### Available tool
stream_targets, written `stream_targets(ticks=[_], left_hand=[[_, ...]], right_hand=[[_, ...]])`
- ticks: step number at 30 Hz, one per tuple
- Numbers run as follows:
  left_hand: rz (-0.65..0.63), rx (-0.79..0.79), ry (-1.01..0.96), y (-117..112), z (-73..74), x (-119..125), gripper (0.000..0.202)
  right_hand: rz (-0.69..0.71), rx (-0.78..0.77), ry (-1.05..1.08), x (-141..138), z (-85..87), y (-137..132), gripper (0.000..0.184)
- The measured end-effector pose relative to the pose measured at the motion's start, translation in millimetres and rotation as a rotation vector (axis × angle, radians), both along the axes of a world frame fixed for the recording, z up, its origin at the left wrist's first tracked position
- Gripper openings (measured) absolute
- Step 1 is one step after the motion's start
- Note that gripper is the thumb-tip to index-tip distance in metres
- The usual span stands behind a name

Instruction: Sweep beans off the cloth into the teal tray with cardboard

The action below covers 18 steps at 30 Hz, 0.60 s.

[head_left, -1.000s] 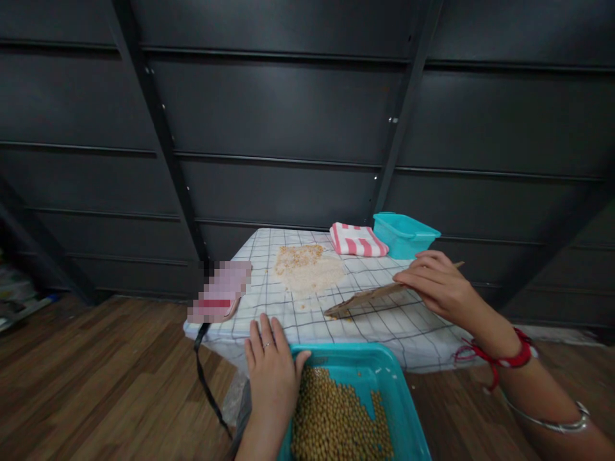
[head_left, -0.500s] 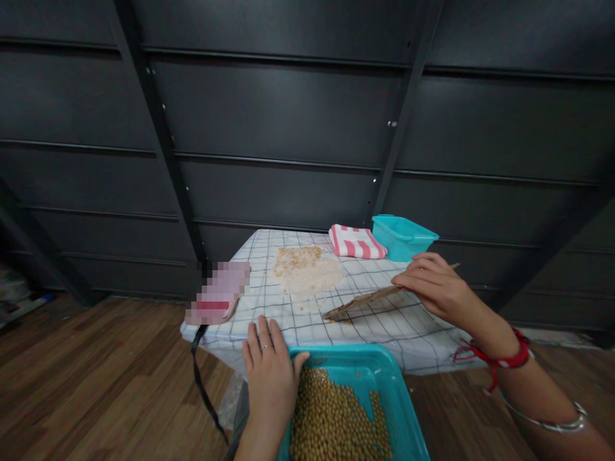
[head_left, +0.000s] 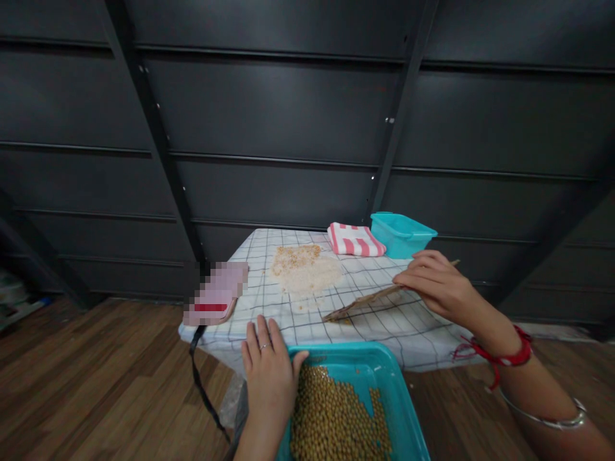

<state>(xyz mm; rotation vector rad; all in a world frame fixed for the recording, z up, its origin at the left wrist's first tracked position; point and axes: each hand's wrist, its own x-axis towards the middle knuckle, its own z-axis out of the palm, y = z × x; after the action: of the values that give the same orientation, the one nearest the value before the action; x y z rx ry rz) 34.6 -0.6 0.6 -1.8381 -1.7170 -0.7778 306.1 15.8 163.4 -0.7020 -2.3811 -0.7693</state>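
Observation:
My right hand (head_left: 435, 282) grips a thin brown piece of cardboard (head_left: 368, 299) by its right end. The board slants down to the left, its far edge low at the checked cloth, with a few yellowish bits beside it. My left hand (head_left: 269, 378) lies with fingers stretched out at the table's front edge, its thumb over the rim of a turquoise tray (head_left: 336, 349). Many round tan beans (head_left: 331, 410) fill the left and near part of that tray. On the cloth, yellow grains (head_left: 295, 257) lie behind a pale, fine-grained heap (head_left: 310, 280).
A folded pink-and-white striped towel (head_left: 355, 241) and a small turquoise basket (head_left: 402, 234) stand at the back right of the checked tablecloth (head_left: 273, 237). A pink, partly blurred object (head_left: 218, 294) with a black strap (head_left: 202, 381) is at the left edge. Dark wall panels rise behind.
The view has shifted very slightly. Both hands, the cardboard and the tray stay nearly where they were.

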Motion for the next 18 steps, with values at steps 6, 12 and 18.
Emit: stream_targets(ticks=[6,12,18], left_hand=[[0.000,-0.033,-0.022,0.1,-2.3,-1.0,0.071],[-0.009,-0.077,-0.022,-2.4,-1.5,-1.6,0.069],[-0.021,-0.070,-0.041,-3.4,-2.3,-0.4,0.068]], right_hand=[[0.001,0.046,0.042,-1.9,1.6,-5.7,0.027],[-0.169,0.116,-0.038,-1.2,2.9,-13.6,0.027],[-0.192,0.072,-0.094,-0.1,-1.9,-21.4,0.025]])
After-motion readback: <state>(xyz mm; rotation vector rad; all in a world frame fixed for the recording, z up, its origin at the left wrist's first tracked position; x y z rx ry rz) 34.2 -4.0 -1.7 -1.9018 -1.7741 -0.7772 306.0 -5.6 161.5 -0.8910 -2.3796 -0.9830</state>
